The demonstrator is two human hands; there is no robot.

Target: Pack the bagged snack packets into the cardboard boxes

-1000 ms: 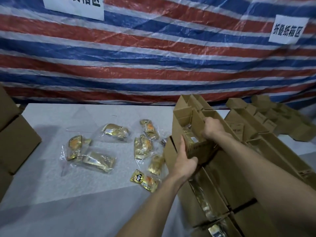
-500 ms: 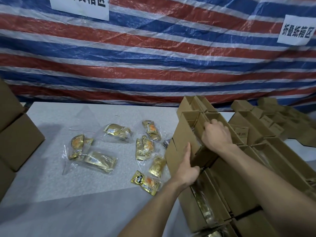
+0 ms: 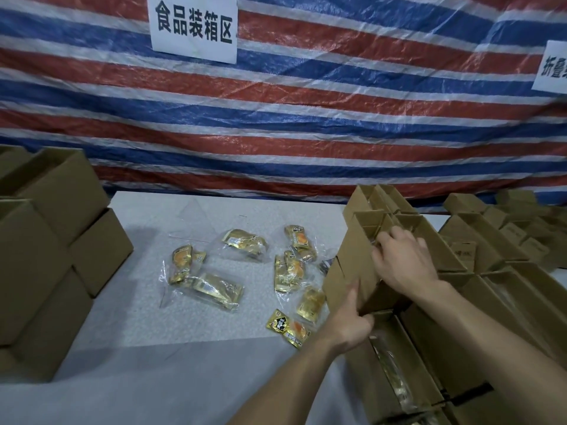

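Note:
An open cardboard box [image 3: 352, 256] stands tilted at the right of the white table [image 3: 190, 372]. My left hand [image 3: 349, 320] grips its lower near corner, thumb pressed against the side wall. My right hand [image 3: 402, 259] lies over the box's top opening with fingers curled over the rim. Several clear bags of gold snack packets lie on the table: one at the left [image 3: 184, 262], one below it [image 3: 217, 286], one further back [image 3: 244, 240], a cluster [image 3: 291, 265] beside the box, and a loose packet [image 3: 287, 328] near my left wrist.
A row of open boxes [image 3: 408, 372] with packets inside runs toward me at the right. More open boxes [image 3: 497, 237] sit at the far right. Stacked closed cartons [image 3: 46, 246] stand on the left. A striped tarp with paper signs [image 3: 193, 26] hangs behind.
My right hand slid lower over the box's opening and the box tipped slightly. My left hand keeps its grip on the corner. The view swung left and up.

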